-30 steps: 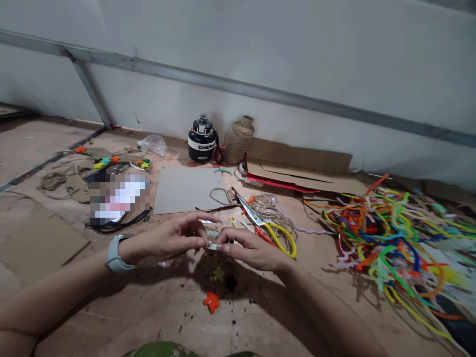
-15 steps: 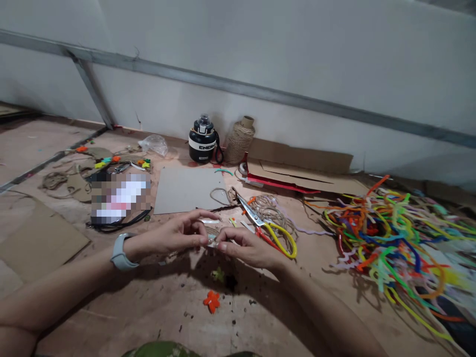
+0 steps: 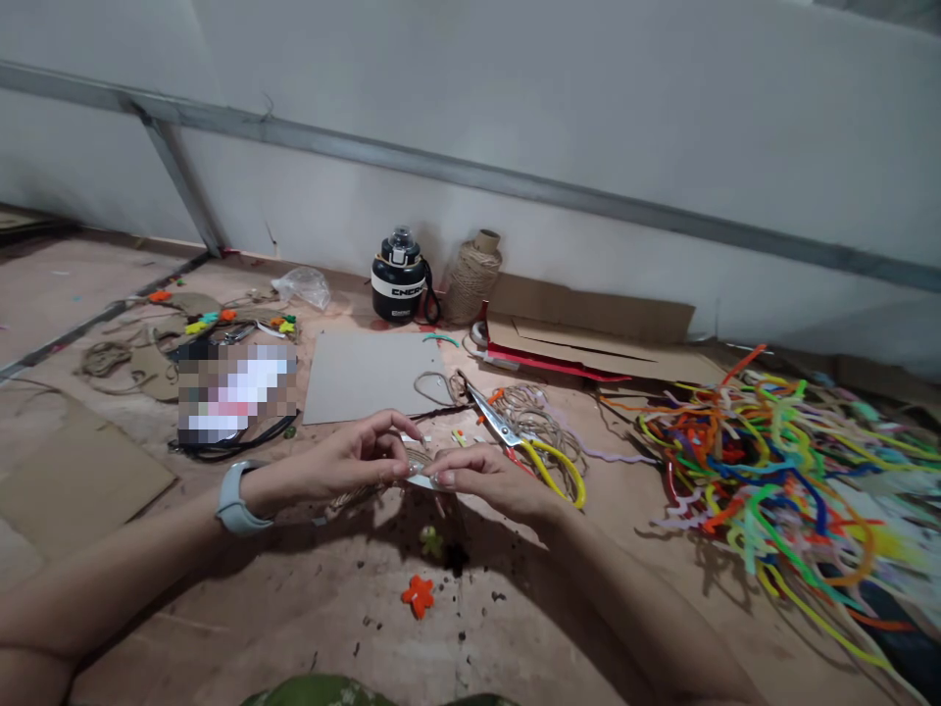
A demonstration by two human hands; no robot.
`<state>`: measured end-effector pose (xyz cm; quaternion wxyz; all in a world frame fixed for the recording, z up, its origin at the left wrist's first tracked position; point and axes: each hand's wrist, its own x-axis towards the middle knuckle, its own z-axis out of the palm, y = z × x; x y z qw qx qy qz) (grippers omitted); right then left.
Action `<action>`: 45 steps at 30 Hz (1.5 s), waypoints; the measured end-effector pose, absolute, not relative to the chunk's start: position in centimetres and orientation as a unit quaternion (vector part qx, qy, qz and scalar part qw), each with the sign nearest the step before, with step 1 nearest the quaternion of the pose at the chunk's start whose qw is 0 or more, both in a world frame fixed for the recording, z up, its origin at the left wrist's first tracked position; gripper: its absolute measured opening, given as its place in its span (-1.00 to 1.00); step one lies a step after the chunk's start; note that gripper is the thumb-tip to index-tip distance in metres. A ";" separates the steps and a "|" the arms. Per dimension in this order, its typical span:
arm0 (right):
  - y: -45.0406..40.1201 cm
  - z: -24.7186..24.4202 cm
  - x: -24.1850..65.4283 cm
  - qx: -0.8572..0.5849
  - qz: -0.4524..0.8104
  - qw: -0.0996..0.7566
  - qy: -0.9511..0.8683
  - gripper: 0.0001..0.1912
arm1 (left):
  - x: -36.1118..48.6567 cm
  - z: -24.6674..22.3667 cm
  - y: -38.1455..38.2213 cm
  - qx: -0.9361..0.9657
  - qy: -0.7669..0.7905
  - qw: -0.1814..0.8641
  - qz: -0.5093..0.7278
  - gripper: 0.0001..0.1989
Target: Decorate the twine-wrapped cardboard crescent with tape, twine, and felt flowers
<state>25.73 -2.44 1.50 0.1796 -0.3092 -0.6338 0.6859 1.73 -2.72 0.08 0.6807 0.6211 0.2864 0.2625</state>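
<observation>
A small white strip (image 3: pixel 421 481) spans the gap between my two hands above the table. My left hand (image 3: pixel 364 456) pinches its left end between thumb and index finger, the other fingers curled above. At the other end my right hand (image 3: pixel 489 480) pinches it with thumb and fingertips. Brown twine shows just behind and under the fingers, partly hidden; whether it is joined to the strip I cannot tell. On the table below lie an orange pipe-cleaner flower (image 3: pixel 419 596) and a yellow-green one (image 3: pixel 431 542). Scissors (image 3: pixel 507 431) with yellow handles rest beyond my right hand.
Coiled twine (image 3: pixel 533 417) lies by the scissors. Grey cardboard (image 3: pixel 368 378), a black bottle (image 3: pixel 398 284) and a twine spool (image 3: pixel 474 279) stand or lie farther back. Heaped coloured pipe cleaners (image 3: pixel 779 480) cover the right. Brown cardboard (image 3: pixel 80 480) lies left.
The white strip now shows longer and flatter between my fingers. My right-hand fingers have straightened and lie over its right end. The left hand has barely moved.
</observation>
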 end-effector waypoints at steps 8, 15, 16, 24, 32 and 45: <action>-2.1 0.7 25.9 -0.313 0.632 0.189 -0.683 -0.57 | 1.9 0.1 -2.9 0.637 0.286 0.668 0.257 -0.65; -2.4 0.3 25.7 -0.329 0.631 0.207 -0.671 -0.61 | 1.8 -0.7 -2.8 0.636 0.297 0.665 0.256 -0.61; -2.4 0.4 25.6 -0.331 0.635 0.207 -0.667 -0.61 | 1.9 -0.7 -2.7 0.637 0.297 0.663 0.259 -0.60; -2.3 1.3 25.9 -0.320 0.668 0.200 -0.641 -0.62 | 2.1 -0.4 -2.6 0.623 0.306 0.665 0.273 -0.60; -2.6 0.5 25.4 -0.345 0.660 0.228 -0.628 -0.62 | 2.6 -0.9 -3.1 0.591 0.330 0.676 0.292 -0.62; -2.4 2.4 26.3 -0.347 0.589 0.293 -0.669 -0.66 | 4.2 -0.6 -4.9 0.464 0.328 0.739 0.363 -0.60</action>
